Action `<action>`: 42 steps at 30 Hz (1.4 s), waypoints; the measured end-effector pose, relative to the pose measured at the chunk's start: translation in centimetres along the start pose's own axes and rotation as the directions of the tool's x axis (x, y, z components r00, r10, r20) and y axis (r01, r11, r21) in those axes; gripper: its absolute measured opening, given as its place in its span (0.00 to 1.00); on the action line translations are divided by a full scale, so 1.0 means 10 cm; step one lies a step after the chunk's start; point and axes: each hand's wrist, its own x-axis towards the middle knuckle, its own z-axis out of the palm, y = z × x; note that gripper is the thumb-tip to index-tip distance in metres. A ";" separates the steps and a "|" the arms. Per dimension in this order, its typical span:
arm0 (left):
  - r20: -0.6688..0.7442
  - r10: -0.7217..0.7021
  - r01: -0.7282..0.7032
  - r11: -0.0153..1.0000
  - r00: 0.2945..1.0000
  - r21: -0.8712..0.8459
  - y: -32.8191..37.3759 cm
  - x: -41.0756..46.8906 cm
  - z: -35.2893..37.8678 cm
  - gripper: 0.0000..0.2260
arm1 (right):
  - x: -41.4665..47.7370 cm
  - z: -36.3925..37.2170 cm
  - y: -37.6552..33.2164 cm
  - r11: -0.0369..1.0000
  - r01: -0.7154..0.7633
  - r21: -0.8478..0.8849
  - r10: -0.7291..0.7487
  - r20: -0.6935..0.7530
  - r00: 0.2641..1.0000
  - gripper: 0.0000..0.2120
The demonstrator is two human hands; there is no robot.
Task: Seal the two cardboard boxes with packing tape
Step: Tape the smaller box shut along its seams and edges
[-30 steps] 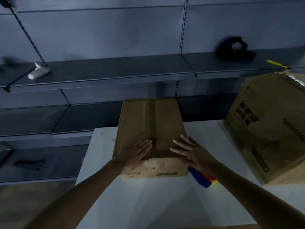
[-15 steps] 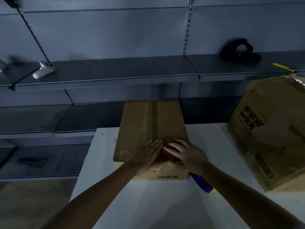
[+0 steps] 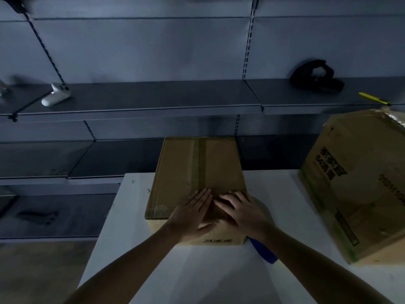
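Observation:
A small cardboard box stands on the white table in front of me, with a strip of tape running along its top seam. My left hand and my right hand lie flat, fingers straight, pressing the near end of the box top, fingertips almost touching over the seam. A larger cardboard box with printed characters sits tilted at the table's right. A blue tape dispenser pokes out beside the small box, partly hidden under my right wrist.
Grey metal shelves stand behind the table. On the upper shelf lie a white controller at left, a black object and a yellow pen at right. Brown floor shows at lower left.
Both hands have slid inward along the near edge of the small box top, from apart to meeting at the taped seam. The view has shifted slightly.

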 end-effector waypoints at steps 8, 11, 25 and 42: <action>0.039 -0.073 0.072 0.997 0.997 0.030 0.07 0.02 0.06 0.37 | -0.02 -0.12 0.05 0.979 0.055 0.198 -0.049 -0.032 0.998 0.37; -0.034 -0.070 0.073 0.994 0.997 0.082 0.20 0.07 0.04 0.39 | -0.12 -0.10 0.20 0.902 -0.048 0.429 0.103 -0.107 0.989 0.39; -0.011 -0.036 0.036 0.999 0.999 0.009 0.65 0.39 -0.05 0.34 | -0.62 0.00 0.60 0.926 -0.144 0.349 0.089 0.169 0.982 0.31; -0.039 -0.081 0.079 0.996 0.996 -0.033 0.81 0.52 0.01 0.38 | -0.52 0.04 0.65 0.868 0.009 0.497 -0.032 0.037 0.999 0.38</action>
